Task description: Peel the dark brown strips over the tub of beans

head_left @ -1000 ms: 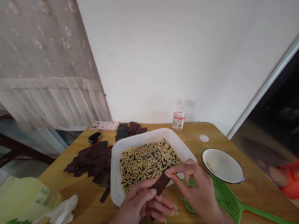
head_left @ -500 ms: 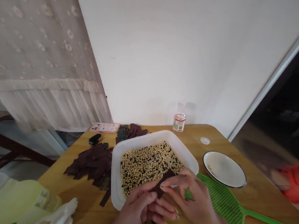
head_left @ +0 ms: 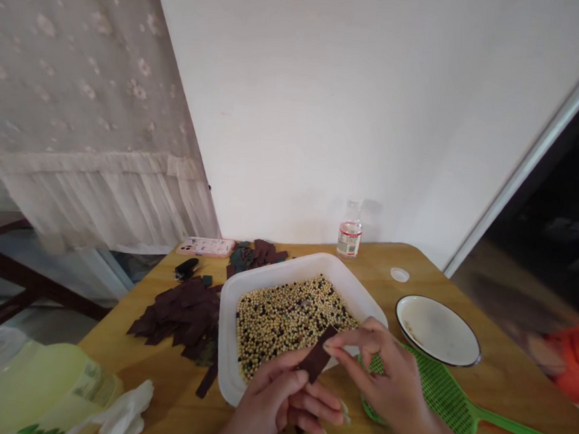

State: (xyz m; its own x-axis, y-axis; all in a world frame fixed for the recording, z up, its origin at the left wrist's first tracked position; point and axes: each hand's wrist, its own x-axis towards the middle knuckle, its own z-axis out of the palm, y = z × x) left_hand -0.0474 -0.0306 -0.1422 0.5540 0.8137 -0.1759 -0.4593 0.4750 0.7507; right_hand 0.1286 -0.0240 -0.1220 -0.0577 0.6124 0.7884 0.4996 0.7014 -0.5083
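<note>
Head view: dark strip [head_left: 316, 362] pinched by left hand [head_left: 280, 395] (right hand [head_left: 382, 375] touching).

From here I can't read a single word or number cleanly. The small clear plastic bottle [head_left: 349, 239] at the far edge of the table wears a white label with a red band [head_left: 349, 239], but its print is too small to make out. The yellow plastic bottle [head_left: 41, 375] at the lower left carries a pale printed panel [head_left: 97, 382] with lines of text, probably small print, blurred beyond reading, and a green design [head_left: 39, 432] at the frame's bottom edge. The pink phone case [head_left: 205, 246] at the table's far edge shows only tiny, unreadable markings.
</note>
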